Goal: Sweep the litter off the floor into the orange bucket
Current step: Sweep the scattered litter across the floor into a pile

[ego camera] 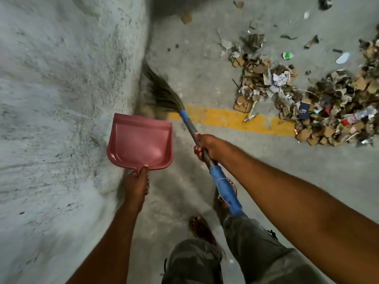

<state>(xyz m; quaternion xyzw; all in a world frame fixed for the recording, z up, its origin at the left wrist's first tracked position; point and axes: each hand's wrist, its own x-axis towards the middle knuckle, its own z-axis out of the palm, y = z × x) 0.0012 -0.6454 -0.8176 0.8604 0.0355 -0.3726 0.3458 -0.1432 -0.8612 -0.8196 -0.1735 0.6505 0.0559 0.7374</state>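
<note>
**Ana:** What is on the left?

**Ben:** A grey wall (51, 99). Just beside it, the left hand (136, 185) holds a pink pan (141, 140) out in front. The fingers are curled tight round its short handle, with the thumb on top.

**Ana:** Is the pan heavy?

**Ben:** It looks like light, stiff plastic. The handle is the right place to hold it.

**Ana:** And the broom (164, 93)?

**Ben:** The right hand (207, 148) grips its stick near the middle. The fingers are wrapped all the way round. The brush end looks soft and bendy, and it is down by the foot of the wall.

**Ana:** Where is the litter (307, 95)?

**Ben:** It is on the floor (205, 78) to the right, mostly past the yellow line (225, 117), well apart from the broom. It is torn card, paper and bits of plastic. It looks light, so it may fly about if swept hard.

**Ana:** And the bucket?

**Ben:** It is not in view.
</note>
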